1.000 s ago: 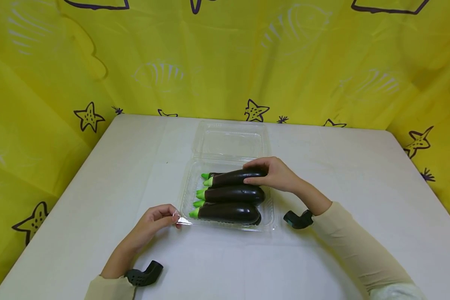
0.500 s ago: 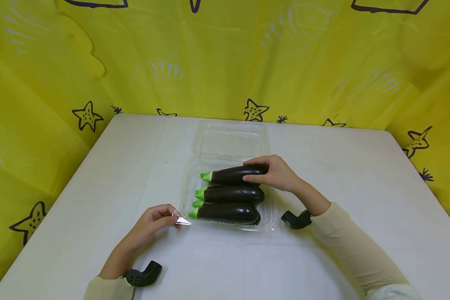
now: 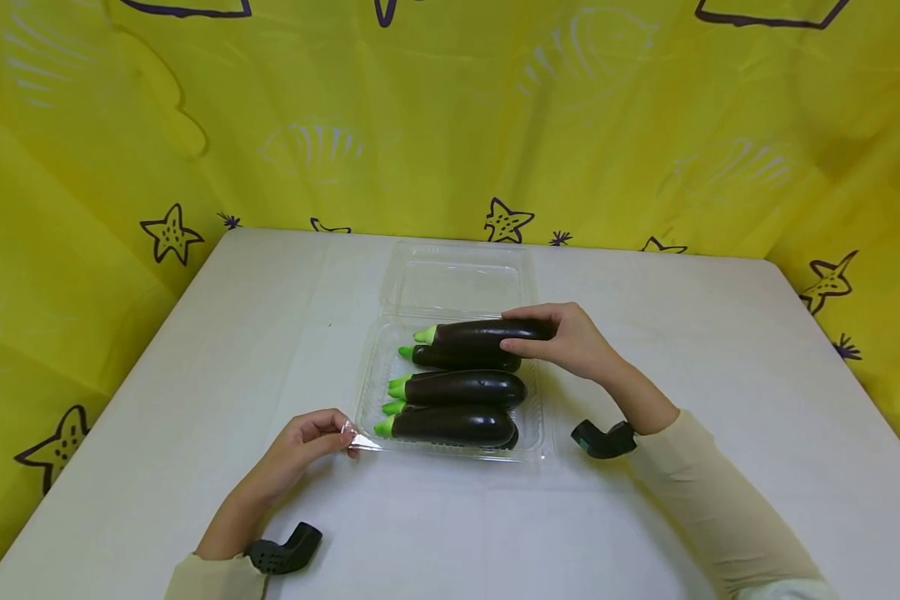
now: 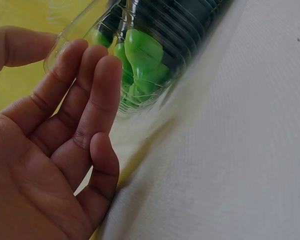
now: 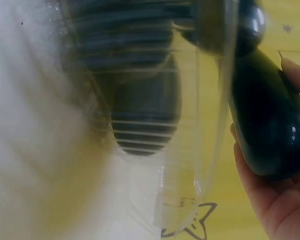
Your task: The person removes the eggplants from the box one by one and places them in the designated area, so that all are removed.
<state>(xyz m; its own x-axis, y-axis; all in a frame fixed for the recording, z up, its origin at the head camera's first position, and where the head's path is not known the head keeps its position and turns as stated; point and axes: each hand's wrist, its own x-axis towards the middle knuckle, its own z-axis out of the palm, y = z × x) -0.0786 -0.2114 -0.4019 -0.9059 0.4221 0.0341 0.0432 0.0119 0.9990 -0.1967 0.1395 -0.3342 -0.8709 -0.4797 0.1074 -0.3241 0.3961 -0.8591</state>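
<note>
Glossy, near-black and plump, a green-stemmed eggplant [image 3: 468,334] lies along the twelve o'clock side of the clear plastic container base [image 3: 536,427], its three o'clock end clamped between right hand [image 3: 572,342] thumb and fingers; the left hand [image 3: 307,440] pinches the eight o'clock corner.

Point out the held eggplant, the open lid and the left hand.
Held eggplant [image 3: 468,335], head view: middle of its dark body.
Open lid [image 3: 459,283], head view: middle of its clear panel.
Left hand [image 3: 307,438], head view: middle of the hand.
</note>
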